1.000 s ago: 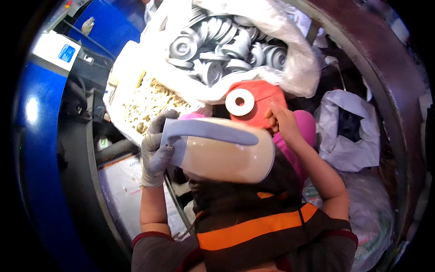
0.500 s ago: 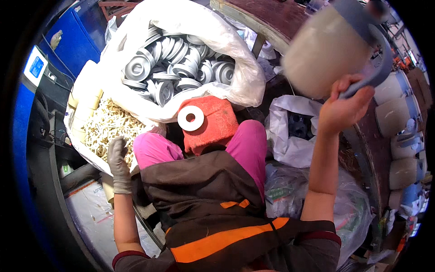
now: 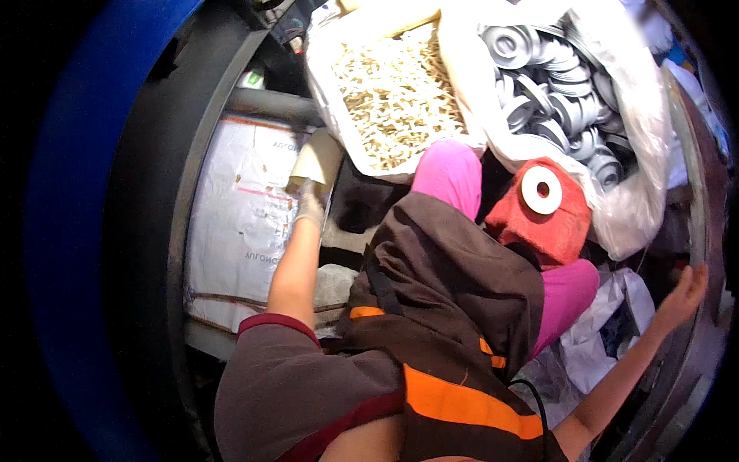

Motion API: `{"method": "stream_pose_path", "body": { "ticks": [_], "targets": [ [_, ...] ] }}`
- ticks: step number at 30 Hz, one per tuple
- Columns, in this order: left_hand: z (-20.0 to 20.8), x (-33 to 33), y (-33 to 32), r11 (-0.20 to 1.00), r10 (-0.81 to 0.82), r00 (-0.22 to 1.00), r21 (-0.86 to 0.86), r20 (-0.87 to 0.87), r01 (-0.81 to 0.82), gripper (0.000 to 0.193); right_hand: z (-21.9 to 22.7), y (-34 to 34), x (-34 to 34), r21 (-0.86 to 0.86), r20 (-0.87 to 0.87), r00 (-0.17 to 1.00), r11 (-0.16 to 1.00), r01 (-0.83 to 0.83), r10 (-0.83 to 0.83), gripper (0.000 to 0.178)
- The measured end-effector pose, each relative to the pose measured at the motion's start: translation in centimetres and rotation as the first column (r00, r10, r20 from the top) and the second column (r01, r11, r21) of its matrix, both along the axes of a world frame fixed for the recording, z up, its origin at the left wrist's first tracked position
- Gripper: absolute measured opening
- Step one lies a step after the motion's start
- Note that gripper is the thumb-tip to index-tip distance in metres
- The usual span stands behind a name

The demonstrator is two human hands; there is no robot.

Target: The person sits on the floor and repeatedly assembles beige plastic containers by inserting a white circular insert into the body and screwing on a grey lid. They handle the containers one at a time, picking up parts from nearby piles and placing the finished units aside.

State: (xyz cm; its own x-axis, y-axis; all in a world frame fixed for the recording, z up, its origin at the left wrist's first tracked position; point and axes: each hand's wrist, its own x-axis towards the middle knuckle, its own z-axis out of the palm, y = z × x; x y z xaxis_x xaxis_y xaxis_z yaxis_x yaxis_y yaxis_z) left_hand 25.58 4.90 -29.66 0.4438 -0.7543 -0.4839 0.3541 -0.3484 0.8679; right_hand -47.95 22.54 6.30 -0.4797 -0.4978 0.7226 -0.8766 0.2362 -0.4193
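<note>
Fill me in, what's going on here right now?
A person's gloved left hand is at the near end of a cream cylinder; its grip is hard to make out. The bare right hand is out to the side, seemingly holding nothing. A white ring lies on red cloth, near grey discs in a white bag.

The grey-gloved left hand has reached 1 smooth cream cylinder; the bare right hand has released the beige cylindrical jug with blue-grey handle.
</note>
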Motion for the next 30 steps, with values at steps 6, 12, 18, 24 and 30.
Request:
{"method": "stream_pose_path", "body": {
  "ticks": [6,12,18,24,30],
  "targets": [
    [-1.4,5.6,-4.4,0.903,0.424,0.905,0.069,0.008,-0.424,0.062,-6.1,-5.4,9.3,0.241,0.118,0.930,0.898,-0.368,0.349,0.028],
    [9.3,2.3,-4.3,0.907,0.403,0.915,0.149,-0.031,-0.395,0.054,-8.0,-3.9,12.1,0.322,0.241,0.935,0.888,-0.328,0.258,0.029],
    [3.6,3.4,-4.4,0.797,0.599,0.791,0.000,-0.121,-0.604,0.039,-9.0,-3.7,14.4,0.307,0.393,0.875,0.857,-0.414,0.282,0.028],
    [1.0,3.8,-4.0,0.876,0.395,0.902,0.224,0.175,-0.427,0.039,-8.7,-2.5,13.6,0.376,0.343,0.913,0.859,-0.347,0.219,0.026],
    [11.6,8.7,-1.1,0.826,0.553,0.833,-0.142,0.013,-0.546,0.038,-10.9,-3.8,14.9,0.360,0.370,0.875,0.820,-0.445,0.313,0.025]
  ]
}}
